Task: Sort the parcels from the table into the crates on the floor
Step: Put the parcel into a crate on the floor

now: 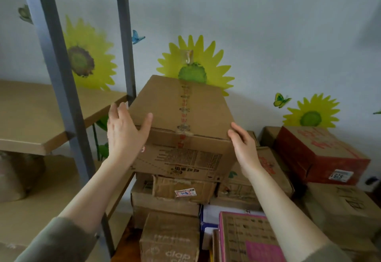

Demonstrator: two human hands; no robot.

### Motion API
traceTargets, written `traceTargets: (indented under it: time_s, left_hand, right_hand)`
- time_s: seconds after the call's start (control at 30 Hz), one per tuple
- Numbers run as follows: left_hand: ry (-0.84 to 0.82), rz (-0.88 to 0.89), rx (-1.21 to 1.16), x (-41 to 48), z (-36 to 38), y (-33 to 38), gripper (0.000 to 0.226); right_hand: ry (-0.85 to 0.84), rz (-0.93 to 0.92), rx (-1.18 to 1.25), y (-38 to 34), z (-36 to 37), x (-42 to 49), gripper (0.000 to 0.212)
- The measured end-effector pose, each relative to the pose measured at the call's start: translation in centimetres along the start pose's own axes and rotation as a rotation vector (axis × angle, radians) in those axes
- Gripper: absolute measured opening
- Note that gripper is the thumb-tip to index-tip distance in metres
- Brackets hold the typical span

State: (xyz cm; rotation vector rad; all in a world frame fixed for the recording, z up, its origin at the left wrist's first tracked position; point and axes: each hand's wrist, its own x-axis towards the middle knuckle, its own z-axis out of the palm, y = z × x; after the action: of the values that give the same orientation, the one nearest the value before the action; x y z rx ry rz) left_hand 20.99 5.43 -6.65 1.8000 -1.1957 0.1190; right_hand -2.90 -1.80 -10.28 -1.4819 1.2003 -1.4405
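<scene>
A large brown cardboard parcel (181, 113) with a taped seam and printed text sits on top of a stack of boxes (175, 191) against the wall. My left hand (125, 129) lies against its left side, thumb laid over the top edge, fingers straight. My right hand (244, 144) touches its right front corner with straight fingers. Both hands flank the parcel at its near end. Whether the parcel is lifted off the stack I cannot tell.
A grey metal shelf rack (61, 80) with cardboard-lined shelves stands close on the left. More parcels crowd the right: a red box (317, 154), a brown box (346, 210), a pink box (247, 237) and a small brown box (169, 239) in front.
</scene>
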Motion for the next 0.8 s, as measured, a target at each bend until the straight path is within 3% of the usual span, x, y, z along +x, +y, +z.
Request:
traceTargets:
  time_s: [0.17,0.4,0.53,0.67,0.73,0.8]
  left_hand:
    - [-0.041,-0.012,-0.132,0.4,0.2,0.7,0.059]
    - [-0.032,0.202,-0.173,0.0,-0.9,4.8,0.066]
    - [-0.036,0.358,-0.225,-0.5,-0.7,8.1,0.062]
    - [-0.041,0.507,-0.196,-0.9,0.5,11.5,0.058]
    - [-0.011,0.575,-0.118,-1.2,1.0,13.4,0.055]
    - [0.005,0.639,-0.082,-1.8,1.6,15.4,0.052]
  right_hand:
    - [0.054,0.12,0.143,0.7,-1.1,0.1,0.033]
    - [0.162,0.252,0.412,1.2,-3.3,-0.1,0.026]
    - [0.204,0.277,0.213,1.6,-5.5,-0.4,0.026]
    - [0.183,0.167,-0.227,0.3,-8.4,0.0,0.035]
    - [0.202,0.075,-0.247,-1.4,-9.2,0.7,0.035]
    - [0.199,0.029,-0.105,-3.6,-9.7,1.8,0.038]
